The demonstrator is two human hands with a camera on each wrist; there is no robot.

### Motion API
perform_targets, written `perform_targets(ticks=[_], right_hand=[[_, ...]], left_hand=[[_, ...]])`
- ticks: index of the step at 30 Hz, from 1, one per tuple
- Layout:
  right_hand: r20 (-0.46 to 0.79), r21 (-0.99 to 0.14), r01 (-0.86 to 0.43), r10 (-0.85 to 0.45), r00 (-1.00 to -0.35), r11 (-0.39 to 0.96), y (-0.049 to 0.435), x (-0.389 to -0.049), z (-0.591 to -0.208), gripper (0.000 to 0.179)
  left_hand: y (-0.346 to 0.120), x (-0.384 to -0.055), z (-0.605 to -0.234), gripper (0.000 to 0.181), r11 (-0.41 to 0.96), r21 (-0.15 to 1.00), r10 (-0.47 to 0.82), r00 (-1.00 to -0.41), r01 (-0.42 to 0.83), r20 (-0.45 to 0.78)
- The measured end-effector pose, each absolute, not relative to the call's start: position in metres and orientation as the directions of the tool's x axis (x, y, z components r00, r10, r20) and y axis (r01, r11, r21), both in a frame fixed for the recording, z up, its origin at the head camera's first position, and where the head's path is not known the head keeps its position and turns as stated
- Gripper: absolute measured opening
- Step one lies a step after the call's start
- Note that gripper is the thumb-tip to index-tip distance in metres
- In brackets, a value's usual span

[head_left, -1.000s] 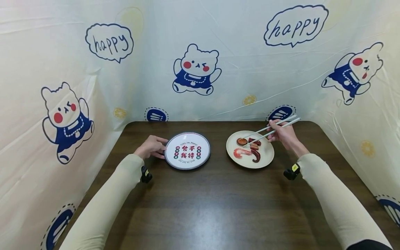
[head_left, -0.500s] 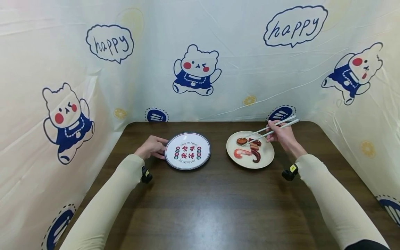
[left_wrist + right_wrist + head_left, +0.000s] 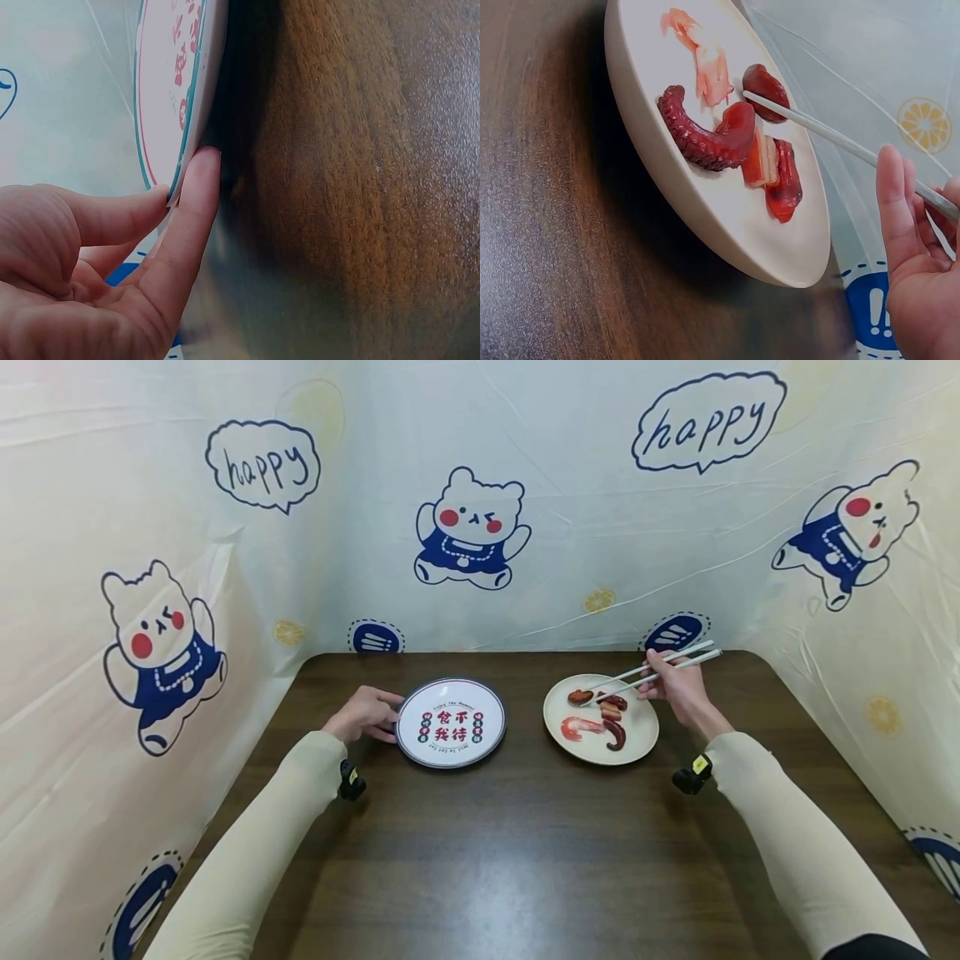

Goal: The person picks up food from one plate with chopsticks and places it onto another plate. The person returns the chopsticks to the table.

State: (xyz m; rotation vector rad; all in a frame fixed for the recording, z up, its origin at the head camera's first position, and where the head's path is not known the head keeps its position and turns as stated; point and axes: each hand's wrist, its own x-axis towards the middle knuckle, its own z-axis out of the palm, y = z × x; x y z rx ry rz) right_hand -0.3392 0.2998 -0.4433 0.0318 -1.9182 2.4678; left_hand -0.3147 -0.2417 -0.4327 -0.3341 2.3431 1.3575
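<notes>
White round plate with dark-blue rim and red print (image 3: 450, 723), left side, is being gripped at its left edge by the left hand (image 3: 365, 714), finger underneath. Pale slim chopsticks (image 3: 825, 130) are being held in the right hand's (image 3: 678, 687) grip, tips at the glossy brown oval slice (image 3: 580, 697), far left on the cream round plate (image 3: 639, 737), right side; whether it's being pinched can't be told. Both plates are being supported by the dark brown wood table (image 3: 480, 852), toward its far edge.
</notes>
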Motion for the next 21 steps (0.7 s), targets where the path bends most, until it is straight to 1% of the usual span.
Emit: perform_targets(ticks=[10, 12, 17, 21], right_hand=[[0.034, -0.968, -0.039, 0.027, -0.999, -0.248, 0.3006, -0.3409, -0.4473, 0.037], [0.03, -0.97, -0.036, 0.027, -0.999, -0.239, 0.3009, -0.3413, -0.448, 0.037], [0.007, -0.974, -0.014, 0.034, -0.999, -0.227, 0.3024, -0.3413, -0.4496, 0.031], [-0.005, -0.972, -0.001, 0.027, -1.0, -0.233, 0.3042, -0.3408, -0.4506, 0.028]], left_hand=[[-0.2429, -0.3178, -0.4347, 0.051, 0.505, 0.769, -0.006, -0.892, -0.393, -0.452], [-0.2428, -0.3169, -0.4346, 0.052, 0.503, 0.771, 0.002, -0.892, -0.39, -0.452], [-0.2425, -0.3138, -0.4331, 0.053, 0.497, 0.78, 0.026, -0.892, -0.381, -0.452], [-0.2425, -0.3141, -0.4332, 0.052, 0.492, 0.781, 0.019, -0.891, -0.386, -0.453]])
